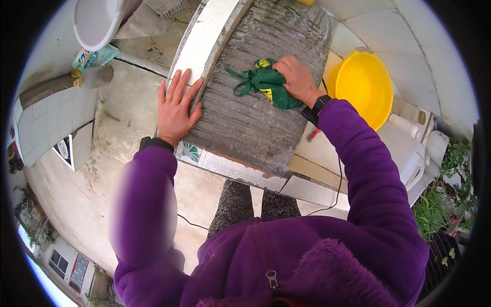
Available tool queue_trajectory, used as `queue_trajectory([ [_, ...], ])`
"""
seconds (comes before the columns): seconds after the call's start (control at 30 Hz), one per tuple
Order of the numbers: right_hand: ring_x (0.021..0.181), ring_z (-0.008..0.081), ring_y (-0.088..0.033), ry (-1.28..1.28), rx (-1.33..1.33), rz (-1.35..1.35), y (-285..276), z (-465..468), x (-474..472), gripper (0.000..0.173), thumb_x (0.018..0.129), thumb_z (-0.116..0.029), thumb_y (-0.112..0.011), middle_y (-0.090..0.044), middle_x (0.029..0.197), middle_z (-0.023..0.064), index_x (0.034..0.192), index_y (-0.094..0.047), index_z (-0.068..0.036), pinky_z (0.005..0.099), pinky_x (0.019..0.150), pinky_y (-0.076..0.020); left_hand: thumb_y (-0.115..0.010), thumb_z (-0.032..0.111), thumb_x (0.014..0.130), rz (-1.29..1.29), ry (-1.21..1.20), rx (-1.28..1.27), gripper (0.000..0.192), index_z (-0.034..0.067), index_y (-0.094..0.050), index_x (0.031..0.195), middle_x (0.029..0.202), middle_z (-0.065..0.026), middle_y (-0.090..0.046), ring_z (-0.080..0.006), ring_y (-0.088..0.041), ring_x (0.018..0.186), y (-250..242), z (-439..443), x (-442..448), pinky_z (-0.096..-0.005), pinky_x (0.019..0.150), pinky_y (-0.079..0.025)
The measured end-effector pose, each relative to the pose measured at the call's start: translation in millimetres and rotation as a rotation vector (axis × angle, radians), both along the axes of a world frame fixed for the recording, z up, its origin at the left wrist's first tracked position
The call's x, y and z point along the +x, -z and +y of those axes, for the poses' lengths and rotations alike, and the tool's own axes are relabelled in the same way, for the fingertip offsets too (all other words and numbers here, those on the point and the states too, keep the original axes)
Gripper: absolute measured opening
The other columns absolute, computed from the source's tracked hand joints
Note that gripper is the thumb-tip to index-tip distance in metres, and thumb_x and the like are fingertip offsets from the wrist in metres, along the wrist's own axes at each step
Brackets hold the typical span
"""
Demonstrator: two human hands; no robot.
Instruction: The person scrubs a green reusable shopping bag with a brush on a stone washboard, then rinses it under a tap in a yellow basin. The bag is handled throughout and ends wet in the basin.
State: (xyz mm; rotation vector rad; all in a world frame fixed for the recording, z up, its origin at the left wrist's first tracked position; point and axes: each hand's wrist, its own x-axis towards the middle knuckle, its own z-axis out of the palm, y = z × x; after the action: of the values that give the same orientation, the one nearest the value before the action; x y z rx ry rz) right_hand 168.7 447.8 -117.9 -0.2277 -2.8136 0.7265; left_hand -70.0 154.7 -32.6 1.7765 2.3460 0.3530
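Observation:
A ridged stone washboard slab [245, 130] lies before me, with a bundled green cloth [268, 78] on its upper part. The cloth has yellow print, and thin green ties or strips stick out at its left. My right hand [295, 76] rests on the right side of the cloth with curled fingers; whether it grips the fabric or only presses on it, I cannot tell. My left hand [178, 105] lies flat with spread fingers on the white tiled edge [203, 38] left of the slab, holding nothing.
Right of the slab stands a yellow plastic basin [360, 88], with white plastic containers [406, 153] nearer me. Red-handled pliers or a similar tool [313, 135] lie beside the slab. A black cable [340, 180] runs under my right arm. At the left are a clear bottle [96, 76] and a white basin [98, 23].

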Motion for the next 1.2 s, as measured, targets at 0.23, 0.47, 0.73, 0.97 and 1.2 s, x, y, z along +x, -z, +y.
queue_trajectory([
  [0.23,0.097,0.0299,-0.058,0.011,0.022,-0.118,-50.4,-44.8,-16.0,0.051,0.075,-0.011,-0.071,-0.055,0.100,0.0060,0.125,-0.061,-0.017,0.0403,0.070,-0.0556,-0.066,0.025,0.087,-0.012,-0.010,0.031,0.062,0.026,-0.050,0.148,0.162,-0.0052,-0.035,-0.0262,-0.026,0.152,0.8,3.1,0.1,-0.0543,0.122,-0.016],
  [0.47,0.088,0.0256,-0.057,-0.313,-0.155,-0.048,-56.7,-64.2,30.9,0.029,0.070,-0.017,-0.073,-0.052,0.090,0.0028,0.096,-0.062,-0.014,0.0366,0.066,-0.0523,-0.066,0.026,0.087,-0.014,-0.007,0.005,0.063,0.026,-0.050,0.148,0.162,-0.0057,-0.034,-0.0267,-0.026,0.152,1.9,-0.2,0.5,-0.0545,0.121,-0.017],
  [0.73,0.095,0.0301,-0.057,0.008,-0.002,-0.096,-50.3,-59.7,20.2,0.041,0.070,-0.010,-0.071,-0.055,0.098,0.0056,0.110,-0.064,-0.013,0.0395,0.070,-0.0535,-0.066,0.027,0.088,0.019,-0.003,0.012,0.062,0.025,-0.050,0.148,0.163,-0.0057,-0.033,-0.0268,-0.025,0.153,0.8,2.0,0.1,-0.0533,0.122,-0.016],
  [0.97,0.089,0.0246,-0.053,-0.345,-0.079,0.060,-45.3,-62.9,37.1,0.030,0.066,-0.009,-0.068,-0.050,0.091,0.0016,0.095,-0.064,-0.016,0.0358,0.064,-0.0525,-0.065,0.026,0.088,0.000,0.009,0.022,0.062,0.024,-0.049,0.148,0.163,-0.0057,-0.033,-0.0268,-0.024,0.153,1.5,1.7,-0.8,-0.0534,0.122,-0.015],
  [1.2,0.099,0.0287,-0.054,0.105,0.206,-0.149,-27.0,-7.5,4.0,0.024,0.073,-0.007,-0.066,-0.052,0.100,0.0058,0.096,-0.061,-0.014,0.0388,0.067,-0.0550,-0.065,0.026,0.088,0.007,0.006,0.012,0.063,0.025,-0.049,0.149,0.163,-0.0063,-0.033,-0.0265,-0.024,0.153,1.5,1.4,-0.2,-0.0537,0.122,-0.015],
])
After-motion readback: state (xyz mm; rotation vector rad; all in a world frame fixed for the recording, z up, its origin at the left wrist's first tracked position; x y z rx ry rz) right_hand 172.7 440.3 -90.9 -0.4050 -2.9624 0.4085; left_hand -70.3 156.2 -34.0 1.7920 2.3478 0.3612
